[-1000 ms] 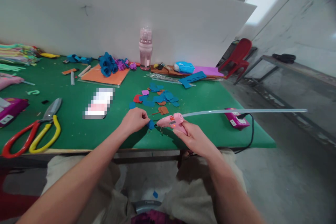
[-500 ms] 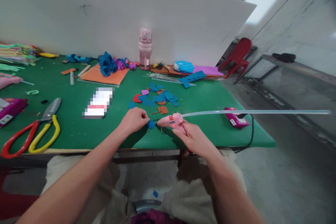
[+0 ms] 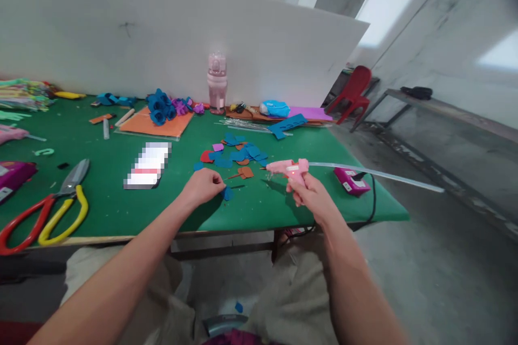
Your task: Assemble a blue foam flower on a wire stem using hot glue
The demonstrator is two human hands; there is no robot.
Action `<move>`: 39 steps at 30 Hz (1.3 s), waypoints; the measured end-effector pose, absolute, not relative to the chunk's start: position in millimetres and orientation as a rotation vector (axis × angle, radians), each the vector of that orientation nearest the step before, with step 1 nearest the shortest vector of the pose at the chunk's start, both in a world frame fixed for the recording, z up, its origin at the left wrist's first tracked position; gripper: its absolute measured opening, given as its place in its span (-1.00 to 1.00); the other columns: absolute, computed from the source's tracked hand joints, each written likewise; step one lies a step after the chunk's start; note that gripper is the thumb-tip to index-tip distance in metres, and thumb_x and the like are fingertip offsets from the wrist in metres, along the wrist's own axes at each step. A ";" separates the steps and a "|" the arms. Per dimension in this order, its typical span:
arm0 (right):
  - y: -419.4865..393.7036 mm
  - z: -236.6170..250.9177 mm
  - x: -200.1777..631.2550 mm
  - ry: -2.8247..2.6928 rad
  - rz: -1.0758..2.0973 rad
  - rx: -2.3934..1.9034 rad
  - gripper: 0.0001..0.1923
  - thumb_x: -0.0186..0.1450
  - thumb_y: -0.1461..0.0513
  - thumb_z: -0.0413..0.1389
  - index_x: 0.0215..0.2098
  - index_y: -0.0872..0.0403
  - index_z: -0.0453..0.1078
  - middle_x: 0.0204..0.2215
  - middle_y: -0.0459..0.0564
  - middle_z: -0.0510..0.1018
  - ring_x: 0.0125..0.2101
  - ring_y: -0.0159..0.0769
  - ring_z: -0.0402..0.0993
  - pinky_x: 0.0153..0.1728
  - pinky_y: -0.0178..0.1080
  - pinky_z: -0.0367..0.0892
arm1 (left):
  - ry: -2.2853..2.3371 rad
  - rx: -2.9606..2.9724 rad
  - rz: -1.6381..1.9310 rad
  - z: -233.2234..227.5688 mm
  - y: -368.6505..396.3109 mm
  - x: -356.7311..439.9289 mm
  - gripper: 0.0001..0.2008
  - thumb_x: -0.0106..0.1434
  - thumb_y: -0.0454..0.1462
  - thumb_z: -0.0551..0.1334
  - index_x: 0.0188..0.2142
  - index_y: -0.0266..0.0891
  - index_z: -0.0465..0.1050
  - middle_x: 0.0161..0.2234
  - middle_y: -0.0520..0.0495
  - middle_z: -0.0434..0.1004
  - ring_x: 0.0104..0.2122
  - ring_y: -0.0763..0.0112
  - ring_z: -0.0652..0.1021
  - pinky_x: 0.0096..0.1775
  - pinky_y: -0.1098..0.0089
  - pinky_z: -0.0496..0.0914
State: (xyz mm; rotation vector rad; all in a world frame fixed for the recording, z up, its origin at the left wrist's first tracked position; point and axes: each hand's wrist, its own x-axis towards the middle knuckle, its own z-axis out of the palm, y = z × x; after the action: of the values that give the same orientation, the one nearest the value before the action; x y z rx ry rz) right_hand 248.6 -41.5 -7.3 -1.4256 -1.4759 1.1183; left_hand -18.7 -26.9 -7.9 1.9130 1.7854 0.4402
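The right hand has lifted the glue gun away from the blue piece.

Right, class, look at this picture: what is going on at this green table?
A person sits at a green table doing foam craft. The right hand grips a pink glue gun with a long clear glue stick trailing from its back, nozzle apart from the work. The left hand pinches a small blue foam piece on the table. More cut foam pieces lie just beyond, and large red-and-yellow shears lie to the left.
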 end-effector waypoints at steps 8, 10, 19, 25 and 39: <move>-25.3 -33.3 274.0 -1.292 0.942 -1.803 -0.70 0.16 0.07 -0.03 -0.33 0.15 0.30 -0.46 0.00 0.46 -0.65 -0.49 0.28 -0.61 -0.37 0.29 | 1.729 1.932 0.537 -5.4 -29.2 -23.8 -0.76 -0.03 -0.14 0.13 -0.61 -0.24 0.44 -0.66 0.01 0.40 -0.58 0.43 0.38 -0.52 0.46 0.16; -24.5 -32.5 275.1 -1.314 0.832 -1.893 -0.63 0.15 0.02 -0.04 -0.36 0.18 0.33 -0.51 0.03 0.46 -0.60 -0.41 0.34 -0.55 -0.34 0.29 | 1.722 1.942 0.566 -1.4 -32.9 -23.2 -0.76 -0.03 -0.13 0.13 -0.61 -0.23 0.45 -0.65 0.01 0.41 -0.57 0.42 0.38 -0.51 0.46 0.16; -28.4 -16.1 271.2 -1.672 0.363 -2.319 -0.36 0.20 -0.12 -0.23 -0.14 0.21 0.35 -0.26 0.27 0.49 -0.18 -0.06 0.40 -0.23 -0.17 0.22 | 1.608 1.983 0.898 41.2 -71.5 -12.4 -0.73 0.00 -0.11 0.13 -0.57 -0.24 0.47 -0.59 0.03 0.46 -0.55 0.44 0.38 -0.46 0.46 0.19; -46.1 -8.8 245.1 -1.635 0.298 -1.849 -0.56 0.18 -0.04 -0.09 -0.29 0.11 0.40 -0.28 0.10 0.49 -0.25 -0.20 0.40 -0.23 -0.17 0.24 | 1.363 1.908 0.900 50.7 -79.0 -4.2 -0.74 -0.01 -0.12 0.17 -0.56 -0.28 0.47 -0.60 0.03 0.42 -0.55 0.49 0.34 -0.47 0.47 0.20; -67.6 -13.6 179.3 -1.718 1.226 -1.140 -0.85 0.01 0.23 0.07 -0.52 0.13 0.46 -0.65 -0.14 0.43 -0.60 -0.47 0.28 -0.55 -0.42 0.18 | 1.347 1.964 0.770 18.9 -76.3 10.3 -0.73 0.00 -0.12 0.17 -0.54 -0.29 0.48 -0.65 0.04 0.39 -0.62 0.53 0.29 -0.54 0.49 0.15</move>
State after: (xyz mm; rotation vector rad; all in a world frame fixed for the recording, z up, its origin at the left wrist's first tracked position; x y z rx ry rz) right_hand 179.3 -67.6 -13.6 -1.1404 -1.7183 1.2260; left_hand 10.3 -76.3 18.9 1.9643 1.3469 0.7700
